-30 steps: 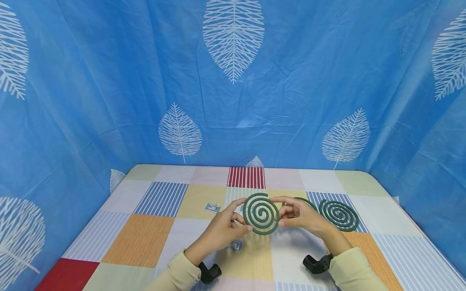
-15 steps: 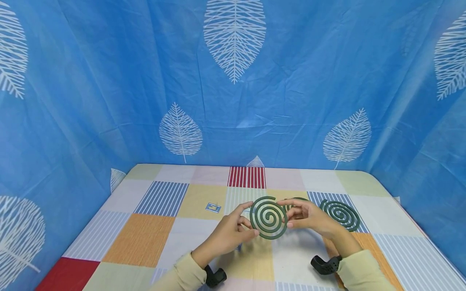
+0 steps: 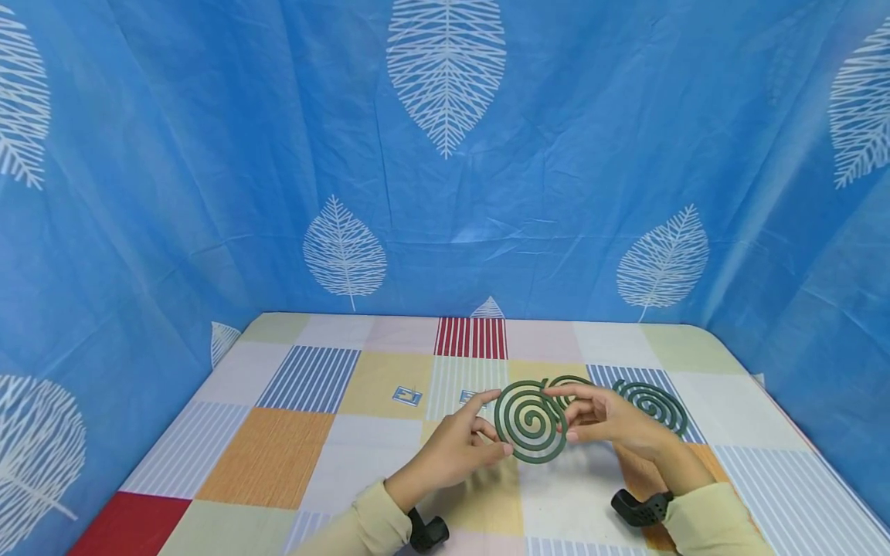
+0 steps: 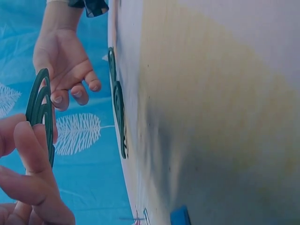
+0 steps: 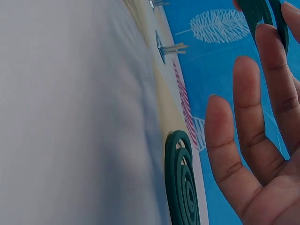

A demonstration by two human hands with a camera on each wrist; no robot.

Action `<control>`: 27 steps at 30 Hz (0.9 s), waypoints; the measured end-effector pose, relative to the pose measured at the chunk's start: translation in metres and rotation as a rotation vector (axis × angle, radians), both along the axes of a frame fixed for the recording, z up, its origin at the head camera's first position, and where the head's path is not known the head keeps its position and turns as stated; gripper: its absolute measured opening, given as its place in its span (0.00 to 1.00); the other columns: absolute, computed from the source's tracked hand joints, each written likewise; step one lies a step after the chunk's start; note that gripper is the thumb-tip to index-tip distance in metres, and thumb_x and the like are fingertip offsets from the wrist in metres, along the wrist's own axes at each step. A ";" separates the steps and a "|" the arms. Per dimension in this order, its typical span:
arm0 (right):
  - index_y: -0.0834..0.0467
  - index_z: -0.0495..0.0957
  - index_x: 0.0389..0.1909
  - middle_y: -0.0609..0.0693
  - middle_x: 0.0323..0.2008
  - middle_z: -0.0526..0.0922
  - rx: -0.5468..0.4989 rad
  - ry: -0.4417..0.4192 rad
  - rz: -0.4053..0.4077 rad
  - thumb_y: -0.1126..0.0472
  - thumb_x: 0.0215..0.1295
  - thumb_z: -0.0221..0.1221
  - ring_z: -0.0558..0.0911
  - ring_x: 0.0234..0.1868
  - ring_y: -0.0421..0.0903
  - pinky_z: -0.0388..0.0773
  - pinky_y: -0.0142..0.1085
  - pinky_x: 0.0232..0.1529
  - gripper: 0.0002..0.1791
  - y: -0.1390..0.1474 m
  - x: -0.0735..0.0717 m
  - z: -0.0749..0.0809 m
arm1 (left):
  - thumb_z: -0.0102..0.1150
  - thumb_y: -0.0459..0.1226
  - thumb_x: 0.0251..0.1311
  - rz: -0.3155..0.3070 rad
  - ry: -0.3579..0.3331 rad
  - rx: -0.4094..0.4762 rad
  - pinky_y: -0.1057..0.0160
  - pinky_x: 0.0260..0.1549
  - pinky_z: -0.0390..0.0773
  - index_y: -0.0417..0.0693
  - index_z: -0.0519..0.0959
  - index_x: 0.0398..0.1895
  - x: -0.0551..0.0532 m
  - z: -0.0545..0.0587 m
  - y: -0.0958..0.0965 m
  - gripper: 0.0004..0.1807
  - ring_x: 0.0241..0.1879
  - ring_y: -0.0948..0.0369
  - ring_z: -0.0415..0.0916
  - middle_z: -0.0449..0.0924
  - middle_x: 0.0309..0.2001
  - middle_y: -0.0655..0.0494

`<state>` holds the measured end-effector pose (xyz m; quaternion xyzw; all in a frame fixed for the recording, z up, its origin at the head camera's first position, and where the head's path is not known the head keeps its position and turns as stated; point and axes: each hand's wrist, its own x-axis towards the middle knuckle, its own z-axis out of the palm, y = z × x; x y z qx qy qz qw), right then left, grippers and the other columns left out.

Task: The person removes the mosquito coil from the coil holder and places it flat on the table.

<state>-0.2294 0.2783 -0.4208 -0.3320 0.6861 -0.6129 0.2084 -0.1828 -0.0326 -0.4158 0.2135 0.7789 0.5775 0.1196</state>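
Note:
A dark green mosquito coil (image 3: 532, 422) is held upright above the table between both hands, its flat face toward me in the head view. The left hand (image 3: 455, 449) pinches its left edge between thumb and fingers. At the opposite edge, the right hand (image 3: 612, 423) grips it with thumb and index finger; its other fingers are spread loosely in the right wrist view. Edge-on, the same coil (image 4: 40, 108) shows in the left wrist view. Another coil (image 3: 572, 379) lies just behind the right hand, partly covered by it. Further right lies a third coil (image 3: 657, 408).
Beyond the left hand, a small metal stand (image 3: 407, 396) with an upright prong sits on the patchwork tablecloth (image 3: 264, 455). A second stand (image 3: 467, 397) is partly hidden by the left fingers. Blue leaf-patterned curtains (image 3: 243, 154) enclose the back and sides.
Both hands have carried the coil rightward and slightly toward me. A stand seen earlier under the left hand is now hidden in the head view.

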 end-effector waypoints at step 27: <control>0.44 0.76 0.75 0.45 0.45 0.88 0.005 -0.002 0.049 0.77 0.75 0.59 0.86 0.46 0.41 0.83 0.39 0.50 0.34 0.040 0.011 -0.004 | 0.75 0.32 0.66 -0.027 -0.030 -0.018 0.68 0.24 0.73 0.47 0.70 0.79 0.000 -0.002 0.034 0.39 0.26 0.57 0.86 0.89 0.34 0.60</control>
